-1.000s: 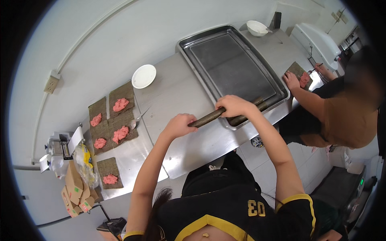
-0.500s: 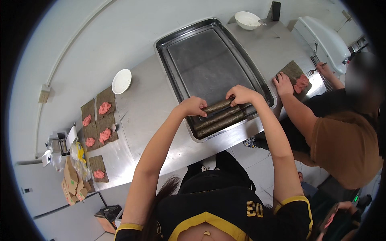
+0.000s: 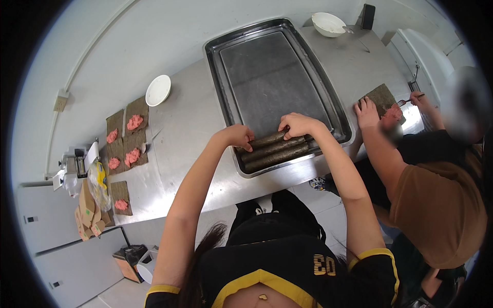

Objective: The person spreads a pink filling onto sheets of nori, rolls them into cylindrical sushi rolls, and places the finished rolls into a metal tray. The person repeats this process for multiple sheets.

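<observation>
Both hands are on the topmost of three dark seaweed rolls lying side by side along the near edge of the steel tray (image 3: 226, 66). The left hand (image 3: 237, 136) is curled over the left end of the top roll (image 3: 271, 139), fingers closed on it. The right hand (image 3: 298, 124) presses down on the roll's right part, fingers bent over it; whether the thumb wraps underneath cannot be told. The two other rolls (image 3: 277, 154) lie just beside it, touching, nearer the tray's front rim.

The tray sits at the middle of the steel table (image 3: 190, 128). Toward the table's left end lie seaweed sheets with pink filling (image 3: 128, 141) and a white bowl (image 3: 158, 90). At the right end, a co-worker's hand (image 3: 367, 113) rests on another sheet (image 3: 384, 97).
</observation>
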Demonstrator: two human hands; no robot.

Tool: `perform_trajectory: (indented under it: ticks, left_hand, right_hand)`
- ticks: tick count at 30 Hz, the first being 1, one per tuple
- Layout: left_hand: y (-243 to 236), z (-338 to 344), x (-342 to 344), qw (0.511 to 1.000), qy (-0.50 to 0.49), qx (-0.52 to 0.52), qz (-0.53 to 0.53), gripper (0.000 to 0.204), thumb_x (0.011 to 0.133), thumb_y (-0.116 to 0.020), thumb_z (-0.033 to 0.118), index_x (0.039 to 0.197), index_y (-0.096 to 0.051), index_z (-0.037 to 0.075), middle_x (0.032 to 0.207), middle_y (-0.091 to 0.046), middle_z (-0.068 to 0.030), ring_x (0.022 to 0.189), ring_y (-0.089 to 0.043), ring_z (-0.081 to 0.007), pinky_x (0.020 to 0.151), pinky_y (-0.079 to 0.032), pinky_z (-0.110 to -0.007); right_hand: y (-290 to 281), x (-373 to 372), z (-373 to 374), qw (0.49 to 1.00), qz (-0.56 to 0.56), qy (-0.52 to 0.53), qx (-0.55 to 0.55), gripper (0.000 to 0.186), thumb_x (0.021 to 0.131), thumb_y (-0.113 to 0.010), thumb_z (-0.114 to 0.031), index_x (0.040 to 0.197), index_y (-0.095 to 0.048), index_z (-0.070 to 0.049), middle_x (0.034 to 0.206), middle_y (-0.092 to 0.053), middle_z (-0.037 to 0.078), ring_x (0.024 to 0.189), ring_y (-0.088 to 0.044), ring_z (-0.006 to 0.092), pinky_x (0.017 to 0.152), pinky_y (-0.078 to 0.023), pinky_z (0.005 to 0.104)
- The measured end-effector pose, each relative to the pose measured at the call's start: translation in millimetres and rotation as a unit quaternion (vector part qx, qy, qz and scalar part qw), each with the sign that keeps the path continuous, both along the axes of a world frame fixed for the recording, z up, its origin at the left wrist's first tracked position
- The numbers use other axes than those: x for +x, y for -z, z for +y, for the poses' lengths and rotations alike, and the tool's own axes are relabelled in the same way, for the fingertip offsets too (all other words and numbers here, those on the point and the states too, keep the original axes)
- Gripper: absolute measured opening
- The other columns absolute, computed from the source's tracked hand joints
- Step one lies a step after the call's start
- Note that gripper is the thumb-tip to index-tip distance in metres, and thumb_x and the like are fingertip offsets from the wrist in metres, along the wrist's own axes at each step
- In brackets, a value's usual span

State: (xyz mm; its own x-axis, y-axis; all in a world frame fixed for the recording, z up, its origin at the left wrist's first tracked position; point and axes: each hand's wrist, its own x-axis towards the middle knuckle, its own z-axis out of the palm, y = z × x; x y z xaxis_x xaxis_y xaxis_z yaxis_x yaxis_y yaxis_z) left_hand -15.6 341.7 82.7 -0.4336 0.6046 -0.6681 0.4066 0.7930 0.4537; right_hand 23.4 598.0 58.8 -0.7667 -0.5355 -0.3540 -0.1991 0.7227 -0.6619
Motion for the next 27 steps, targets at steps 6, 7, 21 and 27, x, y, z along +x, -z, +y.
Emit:
perform_trajectory:
  ticks: [6, 7, 21, 27]
  left_hand:
    - [-6.5, -2.9, 4.7, 1.0, -0.024, -0.002, -0.004, 0.044, 0.069, -0.079, 0.016, 0.11, -0.065, 0.007, 0.1, -0.067, -0.0079, 0.093, -0.064, -0.0218, 0.079, -0.051, -0.034]
    - [-7.1, -3.3, 5.2, 1.0, -0.029, -0.001, -0.008, 0.045, 0.069, -0.079, 0.014, 0.111, -0.064, 0.007, 0.101, -0.067, -0.0079, 0.093, -0.064, -0.0217, 0.079, -0.051, -0.034]
    - [-4.0, -4.8, 10.9, 0.999, -0.008, -0.018, 0.038, 0.051, 0.066, -0.077, 0.003, 0.114, -0.063, 0.009, 0.104, -0.068, -0.0069, 0.093, -0.065, -0.0224, 0.08, -0.052, -0.035]
    - [-5.1, -7.3, 8.7, 0.999, -0.008, -0.009, 0.041, 0.052, 0.065, -0.076, 0.002, 0.114, -0.063, 0.009, 0.102, -0.068, -0.006, 0.096, -0.065, -0.0221, 0.079, -0.052, -0.035]
  right_hand:
    - [-7.1, 3.5, 0.6, 0.999, -0.031, 0.017, -0.017, 0.034, 0.072, -0.073, -0.015, 0.104, -0.07, -0.004, 0.106, -0.067, 0.014, 0.102, -0.063, 0.0301, 0.089, -0.049, 0.0382]
    - [-9.0, 4.3, 0.0, 0.999, -0.039, 0.015, -0.009, 0.034, 0.072, -0.073, -0.016, 0.104, -0.07, -0.004, 0.108, -0.066, 0.014, 0.103, -0.062, 0.03, 0.089, -0.049, 0.0381]
    - [6.3, 19.7, 0.2, 0.997, 0.045, 0.001, -0.056, 0.026, 0.089, -0.058, -0.012, 0.111, -0.066, -0.003, 0.108, -0.065, 0.013, 0.101, -0.061, 0.0331, 0.089, -0.047, 0.0382]
    - [2.4, 18.1, 2.5, 0.995, 0.053, 0.003, -0.08, 0.028, 0.089, -0.058, -0.012, 0.114, -0.065, -0.003, 0.107, -0.065, 0.012, 0.098, -0.062, 0.0304, 0.088, -0.047, 0.0366]
